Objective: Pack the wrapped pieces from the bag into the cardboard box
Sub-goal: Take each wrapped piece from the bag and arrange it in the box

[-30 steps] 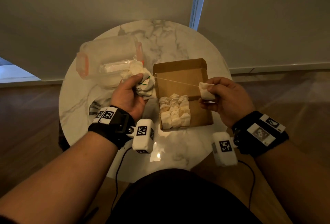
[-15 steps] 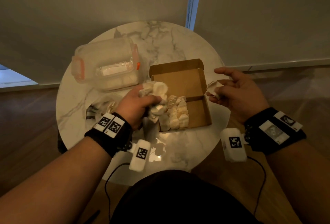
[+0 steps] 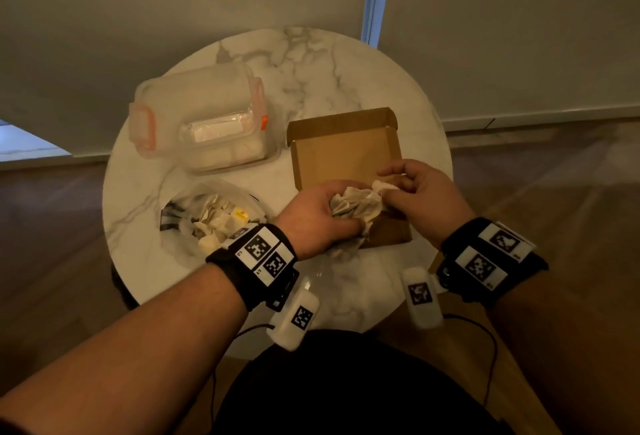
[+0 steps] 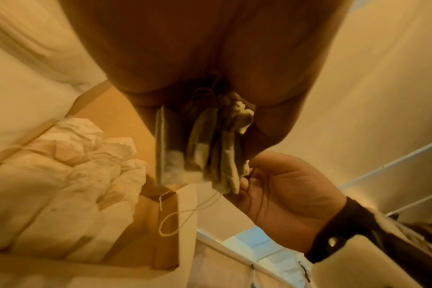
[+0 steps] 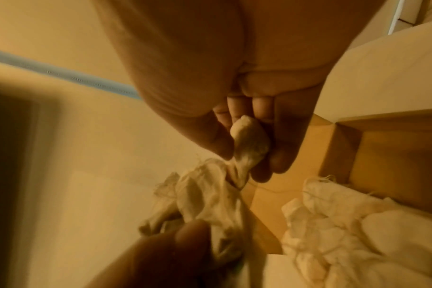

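Over the cardboard box, a bunch of wrapped pieces is gripped by the left hand; one piece is pinched by the right hand.

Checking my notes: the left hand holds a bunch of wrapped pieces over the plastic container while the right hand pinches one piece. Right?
Not quite. The left hand holds the bunch over the cardboard box, not the plastic container; the head view shows it. The right hand does pinch one piece.

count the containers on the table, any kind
3: a clear plastic tub at the back left, an open cardboard box under the hands, and a clear bag at the front left.
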`<state>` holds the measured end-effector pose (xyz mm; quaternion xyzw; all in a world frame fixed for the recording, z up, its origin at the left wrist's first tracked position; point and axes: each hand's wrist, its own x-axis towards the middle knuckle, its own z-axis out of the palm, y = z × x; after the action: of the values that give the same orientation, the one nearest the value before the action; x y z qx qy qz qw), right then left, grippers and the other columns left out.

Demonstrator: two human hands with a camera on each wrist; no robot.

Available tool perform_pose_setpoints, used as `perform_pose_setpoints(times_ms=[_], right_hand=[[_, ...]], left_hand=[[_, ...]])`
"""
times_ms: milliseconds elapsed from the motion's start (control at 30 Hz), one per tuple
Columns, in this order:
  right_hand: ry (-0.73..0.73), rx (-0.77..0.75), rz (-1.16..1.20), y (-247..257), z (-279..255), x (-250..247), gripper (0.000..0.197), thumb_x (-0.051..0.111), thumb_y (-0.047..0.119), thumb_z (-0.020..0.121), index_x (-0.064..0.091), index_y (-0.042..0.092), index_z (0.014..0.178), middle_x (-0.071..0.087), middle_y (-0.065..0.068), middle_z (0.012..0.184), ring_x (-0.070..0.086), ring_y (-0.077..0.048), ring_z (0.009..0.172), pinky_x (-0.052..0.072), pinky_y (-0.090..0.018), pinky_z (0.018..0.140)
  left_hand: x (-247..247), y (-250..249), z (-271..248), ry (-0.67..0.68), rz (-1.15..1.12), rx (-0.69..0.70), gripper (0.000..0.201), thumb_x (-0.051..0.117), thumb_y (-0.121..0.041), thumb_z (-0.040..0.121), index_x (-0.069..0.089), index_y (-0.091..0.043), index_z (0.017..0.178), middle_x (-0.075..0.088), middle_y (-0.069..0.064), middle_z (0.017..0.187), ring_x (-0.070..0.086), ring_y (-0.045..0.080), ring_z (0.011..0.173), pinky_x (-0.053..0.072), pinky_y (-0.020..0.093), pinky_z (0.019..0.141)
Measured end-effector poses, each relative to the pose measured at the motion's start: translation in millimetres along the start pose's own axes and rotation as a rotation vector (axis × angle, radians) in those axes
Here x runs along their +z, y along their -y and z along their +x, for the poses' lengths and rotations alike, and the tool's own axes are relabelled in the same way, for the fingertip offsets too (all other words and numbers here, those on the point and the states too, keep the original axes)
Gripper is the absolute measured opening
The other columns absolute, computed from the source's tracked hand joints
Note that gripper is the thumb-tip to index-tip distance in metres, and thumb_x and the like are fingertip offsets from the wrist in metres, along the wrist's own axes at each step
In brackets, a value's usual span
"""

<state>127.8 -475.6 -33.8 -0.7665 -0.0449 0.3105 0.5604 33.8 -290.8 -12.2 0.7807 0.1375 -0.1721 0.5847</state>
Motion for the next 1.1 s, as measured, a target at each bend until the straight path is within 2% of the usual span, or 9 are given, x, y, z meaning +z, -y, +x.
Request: perform_pose_setpoints(times_ms=[67, 167, 267, 367, 633, 833, 933, 1033, 1100], right_hand=[[-0.015, -0.001, -0.229, -12, 4, -2, 0.021, 0.072, 0.016, 0.089, 0.073, 0.027, 0.107, 0.076, 0.001, 0.094, 0.072, -0.019, 0.091, 0.060, -0.039, 0.085], [-0.113, 0.052, -0.410, -30, 15, -4, 0.010, 0.074, 0.034, 0.089, 0.074, 0.029, 0.098, 0.073, 0.007, 0.092, 0.069, -0.014, 0.089, 0.057, -0.034, 0.082], [-0.150, 0.119, -0.461, -44, 28, 0, 0.017, 0.074, 0.043, 0.088, 0.075, 0.028, 0.096, 0.071, 0.007, 0.089, 0.067, -0.016, 0.085, 0.056, -0.034, 0.078], [-0.199, 0.087, -0.554, -51, 38, 11, 0.023, 0.073, 0.043, 0.088, 0.074, 0.024, 0.102, 0.067, 0.003, 0.103, 0.064, -0.020, 0.094, 0.050, -0.032, 0.083], [-0.206, 0.107, -0.649, -51, 63, 28, 0.025, 0.061, 0.035, 0.097, 0.072, 0.023, 0.116, 0.069, -0.007, 0.116, 0.063, -0.028, 0.104, 0.043, -0.028, 0.079], [-0.304, 0.066, -0.510, -57, 57, 27, 0.028, 0.069, 0.032, 0.093, 0.062, 0.028, 0.120, 0.067, 0.008, 0.104, 0.060, -0.014, 0.092, 0.044, -0.026, 0.081], [-0.331, 0.004, -0.524, -59, 40, 26, 0.023, 0.064, 0.023, 0.094, 0.061, 0.022, 0.117, 0.064, 0.006, 0.101, 0.058, -0.015, 0.090, 0.047, -0.029, 0.082], [-0.233, -0.022, -0.705, -68, 32, 29, 0.015, 0.060, 0.020, 0.094, 0.071, 0.017, 0.103, 0.068, -0.006, 0.096, 0.062, -0.026, 0.088, 0.047, -0.032, 0.075], [-0.077, 0.018, -0.874, -77, 34, 34, 0.022, 0.056, 0.019, 0.095, 0.074, 0.013, 0.104, 0.068, -0.014, 0.103, 0.063, -0.033, 0.093, 0.047, -0.034, 0.075]], left_hand=[[1, 4, 1, 0.002, 0.069, -0.002, 0.054, 0.081, -0.016, 0.083, 0.065, -0.033, 0.132, 0.073, -0.012, 0.109, 0.069, -0.001, 0.090, 0.057, 0.021, 0.077], [1, 17, 5, 0.011, 0.177, -0.027, 0.056, 0.081, -0.016, 0.082, 0.063, -0.030, 0.133, 0.069, -0.011, 0.112, 0.067, 0.003, 0.096, 0.054, 0.012, 0.082], [1, 39, 5, 0.098, 0.396, -0.113, 0.054, 0.077, -0.018, 0.080, 0.064, -0.031, 0.130, 0.069, -0.006, 0.112, 0.070, 0.015, 0.098, 0.060, 0.027, 0.082], [2, 58, 1, 0.187, 0.586, -0.140, 0.053, 0.074, -0.018, 0.076, 0.067, -0.030, 0.126, 0.070, -0.004, 0.114, 0.066, 0.016, 0.101, 0.058, 0.035, 0.086], [7, 79, 3, 0.260, 0.727, -0.166, 0.050, 0.067, -0.022, 0.077, 0.066, -0.028, 0.127, 0.068, -0.002, 0.115, 0.065, 0.021, 0.105, 0.056, 0.034, 0.087], [5, 88, 4, 0.242, 0.728, -0.160, 0.051, 0.067, -0.021, 0.080, 0.065, -0.027, 0.131, 0.066, 0.000, 0.123, 0.063, 0.022, 0.112, 0.054, 0.033, 0.092], [4, 90, 4, 0.229, 0.724, -0.144, 0.050, 0.068, -0.022, 0.081, 0.065, -0.027, 0.130, 0.065, 0.000, 0.123, 0.062, 0.022, 0.112, 0.053, 0.031, 0.089], [4, 92, 4, 0.225, 0.728, -0.137, 0.049, 0.068, -0.023, 0.081, 0.065, -0.027, 0.130, 0.065, 0.001, 0.124, 0.062, 0.023, 0.113, 0.054, 0.032, 0.091], [4, 92, 3, 0.228, 0.739, -0.135, 0.050, 0.068, -0.024, 0.082, 0.064, -0.027, 0.131, 0.064, 0.001, 0.125, 0.062, 0.023, 0.114, 0.054, 0.033, 0.093]])
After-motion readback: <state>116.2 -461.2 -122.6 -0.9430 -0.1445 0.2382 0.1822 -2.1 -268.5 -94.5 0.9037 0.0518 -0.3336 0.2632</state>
